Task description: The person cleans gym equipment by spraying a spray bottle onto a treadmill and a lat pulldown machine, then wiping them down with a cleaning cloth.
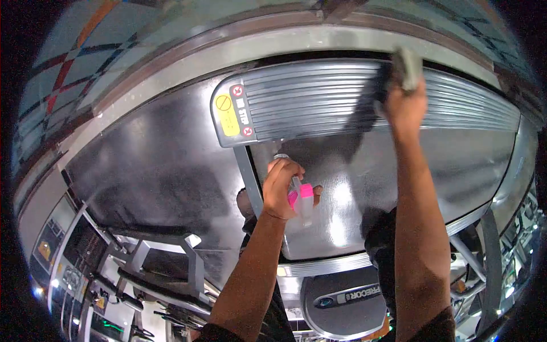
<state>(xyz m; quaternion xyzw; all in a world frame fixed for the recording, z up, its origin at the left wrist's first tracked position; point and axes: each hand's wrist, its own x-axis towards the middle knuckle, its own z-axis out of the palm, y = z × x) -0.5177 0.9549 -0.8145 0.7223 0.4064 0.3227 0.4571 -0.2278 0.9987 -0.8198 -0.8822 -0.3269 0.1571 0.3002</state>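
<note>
In the head view, my left hand [278, 185] is wrapped round a spray bottle [306, 206] with a pink and white top and a pale, see-through body. It is held above the dark treadmill belt [342, 188]. My right hand [408, 109] is closed on a greyish cloth [408, 69], partly blurred. Hand and cloth are at the ridged silver end cover [307, 94] of the treadmill, toward its right part. Whether the cloth touches the cover is hard to tell.
A yellow "no step" label [228, 117] marks the cover's left end. Below is the treadmill's dark motor hood [345, 305] marked PRECOR. Another treadmill's frame and rails [165, 256] stand at the lower left. Patterned carpet [85, 51] lies beyond a pale floor edge.
</note>
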